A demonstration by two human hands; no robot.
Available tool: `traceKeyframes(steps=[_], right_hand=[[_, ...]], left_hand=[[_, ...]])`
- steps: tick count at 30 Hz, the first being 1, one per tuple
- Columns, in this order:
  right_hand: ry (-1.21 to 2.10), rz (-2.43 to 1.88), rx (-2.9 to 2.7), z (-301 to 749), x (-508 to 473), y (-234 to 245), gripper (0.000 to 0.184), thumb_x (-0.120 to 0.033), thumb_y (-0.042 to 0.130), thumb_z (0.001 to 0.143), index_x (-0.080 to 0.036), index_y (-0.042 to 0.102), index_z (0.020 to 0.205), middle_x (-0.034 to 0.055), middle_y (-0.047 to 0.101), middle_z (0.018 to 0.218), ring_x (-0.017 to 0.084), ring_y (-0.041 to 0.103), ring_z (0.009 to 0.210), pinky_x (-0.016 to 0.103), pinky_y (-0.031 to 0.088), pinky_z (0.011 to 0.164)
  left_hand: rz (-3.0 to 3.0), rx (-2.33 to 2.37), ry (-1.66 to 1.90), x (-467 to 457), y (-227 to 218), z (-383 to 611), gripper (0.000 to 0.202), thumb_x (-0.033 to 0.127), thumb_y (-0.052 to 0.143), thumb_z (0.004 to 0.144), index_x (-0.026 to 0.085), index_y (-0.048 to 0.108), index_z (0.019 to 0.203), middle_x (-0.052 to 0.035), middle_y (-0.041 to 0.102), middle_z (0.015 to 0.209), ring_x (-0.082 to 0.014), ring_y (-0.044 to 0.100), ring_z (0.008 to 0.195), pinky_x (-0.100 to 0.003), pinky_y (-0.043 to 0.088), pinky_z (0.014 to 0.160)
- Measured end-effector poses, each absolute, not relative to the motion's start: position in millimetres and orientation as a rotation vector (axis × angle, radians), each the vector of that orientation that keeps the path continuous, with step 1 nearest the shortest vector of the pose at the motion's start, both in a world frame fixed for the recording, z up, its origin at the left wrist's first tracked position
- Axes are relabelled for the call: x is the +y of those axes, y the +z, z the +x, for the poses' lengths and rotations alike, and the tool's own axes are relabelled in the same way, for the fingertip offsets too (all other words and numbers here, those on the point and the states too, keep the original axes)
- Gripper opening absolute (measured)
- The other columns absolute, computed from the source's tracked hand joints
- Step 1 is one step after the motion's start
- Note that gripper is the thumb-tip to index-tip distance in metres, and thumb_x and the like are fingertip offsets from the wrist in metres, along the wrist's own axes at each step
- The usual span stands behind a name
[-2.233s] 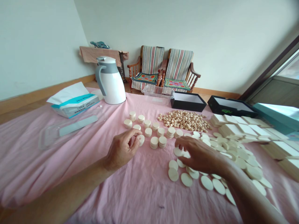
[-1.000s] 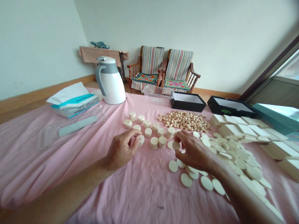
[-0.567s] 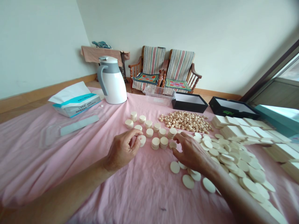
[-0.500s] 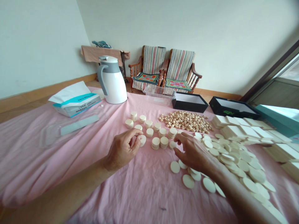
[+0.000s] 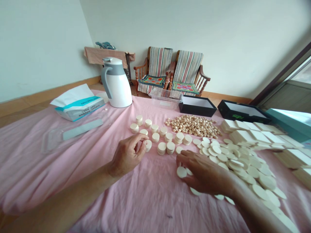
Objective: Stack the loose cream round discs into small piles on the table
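My left hand [image 5: 128, 150] is curled, with thumb and index finger closed at the left side of a short stack of pale round wooden discs [image 5: 148, 146]. My right hand [image 5: 204, 170] reaches low over loose discs, its thumb and fingers apart around a flat wooden disc [image 5: 181, 172]; part of that group is hidden beneath the palm. Just beyond the right fingertips lies another small disc stack [image 5: 179, 150]. Several disc stacks [image 5: 161, 148] stand in rough rows between and beyond both hands.
On the right spreads a heap of loose discs [image 5: 254, 173], with stacked square wooden pieces [image 5: 243, 137] behind it. Wooden beads [image 5: 194, 126] are piled at centre. Black boxes [image 5: 198, 111], a clear container [image 5: 162, 103], a white jug [image 5: 121, 90] and a tissue pack [image 5: 80, 108] stand farther back.
My right hand has moved from beside the stacks down toward me, over the loose discs. A stack it covered at the right end of a row now shows. The left hand stays in place.
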State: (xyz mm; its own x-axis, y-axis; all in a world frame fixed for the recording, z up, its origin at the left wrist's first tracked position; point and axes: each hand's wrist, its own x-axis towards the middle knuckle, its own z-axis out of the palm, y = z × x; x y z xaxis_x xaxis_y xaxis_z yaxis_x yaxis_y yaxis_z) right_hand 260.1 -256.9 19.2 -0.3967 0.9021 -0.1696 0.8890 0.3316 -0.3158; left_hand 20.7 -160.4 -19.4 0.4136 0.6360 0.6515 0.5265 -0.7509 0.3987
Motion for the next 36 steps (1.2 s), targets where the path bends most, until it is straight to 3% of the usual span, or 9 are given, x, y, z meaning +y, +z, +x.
traceKeyframes(steps=[8,20,25,31,36], right_hand=[[0.260,-1.762,-2.213,275.0,-234.7,8.8,0.025,-0.006,0.048,0.068,-0.018,0.051,0.090,0.0047,0.051,0.089,0.017,0.050,0.081,0.029,0.037,0.072],[0.203,-1.750,-2.176,281.1,-227.7,-0.2,0.030,-0.010,0.051,0.071,-0.019,0.054,0.099,0.0055,0.055,0.096,0.017,0.053,0.084,0.029,0.039,0.073],[0.356,-1.871,-2.224,294.4,-235.4,17.7,0.016,-0.014,0.052,0.073,-0.020,0.056,0.087,0.0022,0.060,0.084,0.015,0.054,0.072,0.028,0.039,0.067],[0.538,-1.976,-2.406,304.2,-250.2,30.3,0.022,-0.011,0.050,0.069,-0.021,0.056,0.088,0.0034,0.062,0.089,0.017,0.055,0.079,0.029,0.039,0.070],[0.519,-2.040,-2.435,304.7,-252.0,29.6,0.016,-0.017,0.052,0.071,-0.022,0.056,0.086,0.0029,0.062,0.085,0.018,0.055,0.077,0.030,0.038,0.070]], left_hand=[[2.527,1.040,1.250,-160.3,-20.2,19.8,0.011,0.016,0.052,0.083,0.017,0.060,0.090,0.0050,0.058,0.063,-0.0061,0.047,0.047,-0.018,0.037,0.052],[2.518,1.023,1.259,-161.3,-17.3,20.2,0.012,0.013,0.051,0.083,0.016,0.060,0.090,0.0049,0.057,0.063,-0.0053,0.045,0.047,-0.017,0.037,0.052],[2.512,1.022,1.260,-161.7,-17.9,20.4,0.011,0.012,0.051,0.083,0.015,0.060,0.089,0.0048,0.058,0.064,-0.0049,0.045,0.047,-0.017,0.036,0.052],[2.515,1.038,1.242,-161.1,-18.4,20.4,0.010,0.014,0.052,0.084,0.015,0.061,0.089,0.0046,0.057,0.063,-0.0058,0.046,0.048,-0.017,0.037,0.053],[2.520,1.036,1.249,-161.2,-18.0,20.9,0.010,0.014,0.052,0.084,0.015,0.060,0.088,0.0040,0.058,0.066,-0.0053,0.046,0.048,-0.017,0.037,0.053]])
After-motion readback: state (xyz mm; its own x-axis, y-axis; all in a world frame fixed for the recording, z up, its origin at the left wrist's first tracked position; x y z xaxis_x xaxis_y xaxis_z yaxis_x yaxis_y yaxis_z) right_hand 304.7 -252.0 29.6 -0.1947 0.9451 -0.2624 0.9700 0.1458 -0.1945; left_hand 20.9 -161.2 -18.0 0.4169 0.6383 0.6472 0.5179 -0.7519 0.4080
